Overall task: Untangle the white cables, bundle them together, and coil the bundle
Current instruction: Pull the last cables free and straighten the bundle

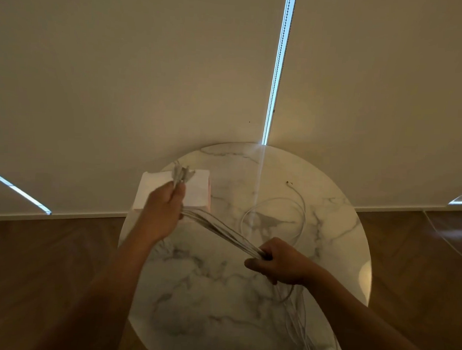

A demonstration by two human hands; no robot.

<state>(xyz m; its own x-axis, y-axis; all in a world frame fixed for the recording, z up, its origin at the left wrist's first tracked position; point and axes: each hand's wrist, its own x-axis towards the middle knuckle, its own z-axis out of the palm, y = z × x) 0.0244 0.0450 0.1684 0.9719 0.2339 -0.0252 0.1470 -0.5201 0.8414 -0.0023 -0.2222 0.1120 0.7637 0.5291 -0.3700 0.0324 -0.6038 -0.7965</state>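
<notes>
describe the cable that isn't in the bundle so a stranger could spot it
Start at the round marble table. On its far right part, beyond the right hand, a loose cable lies in an open loop. Unlike the bundle stretched between both hands, nobody holds it.

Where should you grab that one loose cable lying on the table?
Probably near its plug end, coming from above. That tip lies flat and free on the table, apart from the loop, so lifting there should let the rest trail out without knotting.
</notes>
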